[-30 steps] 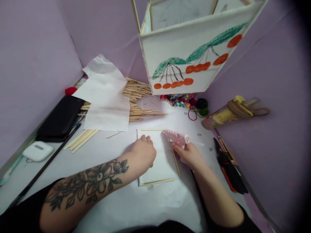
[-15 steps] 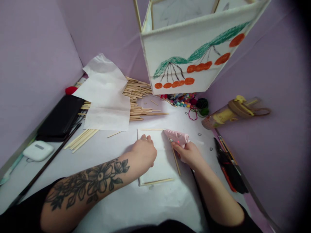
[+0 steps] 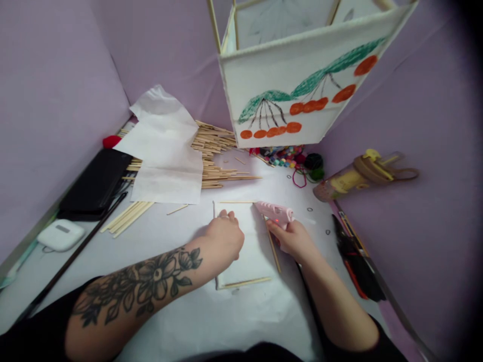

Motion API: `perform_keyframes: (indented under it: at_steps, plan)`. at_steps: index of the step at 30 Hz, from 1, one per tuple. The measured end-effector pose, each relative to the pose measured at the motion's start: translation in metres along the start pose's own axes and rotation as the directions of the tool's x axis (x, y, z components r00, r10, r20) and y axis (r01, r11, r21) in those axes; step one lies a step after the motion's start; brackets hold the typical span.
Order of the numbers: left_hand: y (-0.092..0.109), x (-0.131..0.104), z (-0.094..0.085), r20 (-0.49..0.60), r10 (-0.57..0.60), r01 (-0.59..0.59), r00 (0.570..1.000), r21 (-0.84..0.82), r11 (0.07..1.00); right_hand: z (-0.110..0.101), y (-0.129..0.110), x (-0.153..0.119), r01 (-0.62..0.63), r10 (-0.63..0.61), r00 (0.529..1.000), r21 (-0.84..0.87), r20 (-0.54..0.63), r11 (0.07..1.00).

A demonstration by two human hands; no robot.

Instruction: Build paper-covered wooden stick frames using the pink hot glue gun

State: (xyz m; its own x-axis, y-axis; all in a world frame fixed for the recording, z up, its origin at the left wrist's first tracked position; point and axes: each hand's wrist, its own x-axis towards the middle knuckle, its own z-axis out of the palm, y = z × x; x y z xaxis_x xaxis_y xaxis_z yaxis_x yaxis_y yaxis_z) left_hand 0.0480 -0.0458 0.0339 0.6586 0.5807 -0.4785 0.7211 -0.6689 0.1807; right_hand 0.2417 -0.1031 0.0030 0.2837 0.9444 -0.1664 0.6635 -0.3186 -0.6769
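My right hand [image 3: 290, 237] is wrapped round a pink glue gun [image 3: 274, 211] with a small red light. Its nozzle points left, at the right end of the thin stick along the top edge of a white sheet [image 3: 251, 251]. My left hand [image 3: 226, 234] rests on the left part of this sheet, fingers curled; what they hold, if anything, is hidden. One stick [image 3: 245, 283] lies along the sheet's bottom edge, another [image 3: 274, 246] slants down beside its right side, below the glue gun.
A white lantern-like box [image 3: 271, 75] with painted cherries stands at the back. Behind on the left, wooden sticks [image 3: 215, 138] lie partly under white paper [image 3: 166, 171]. A black case [image 3: 94, 183] is at left; a tumbler [image 3: 350, 176] and pliers [image 3: 356, 261] are at right.
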Motion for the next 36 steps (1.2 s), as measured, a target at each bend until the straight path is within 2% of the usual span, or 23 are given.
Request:
perform_keyframes:
  at_steps: [5, 21, 28, 36]
  plan:
    - [0.000, 0.000, 0.001, -0.003, 0.006, -0.006, 1.000, -0.003, 1.000, 0.000, 0.002, 0.000, -0.018, 0.020, 0.999, -0.029, 0.044, 0.999]
    - [-0.001, 0.002, 0.004, -0.024, 0.003, -0.003, 1.000, 0.007, 1.000, -0.001, 0.005, -0.005, -0.032, 0.032, 0.998, 0.010, 0.062, 0.999]
    - [0.000, -0.001, -0.001, 0.003, -0.001, 0.001, 1.000, -0.004, 1.000, 0.000, 0.010, -0.007, -0.046, 0.045, 0.997, 0.024, 0.068, 0.999]
    - [0.001, -0.002, -0.003, 0.001, -0.001, 0.001, 1.000, -0.012, 1.000, -0.002, 0.002, -0.012, -0.043, 0.043, 0.997, 0.004, 0.066, 0.999]
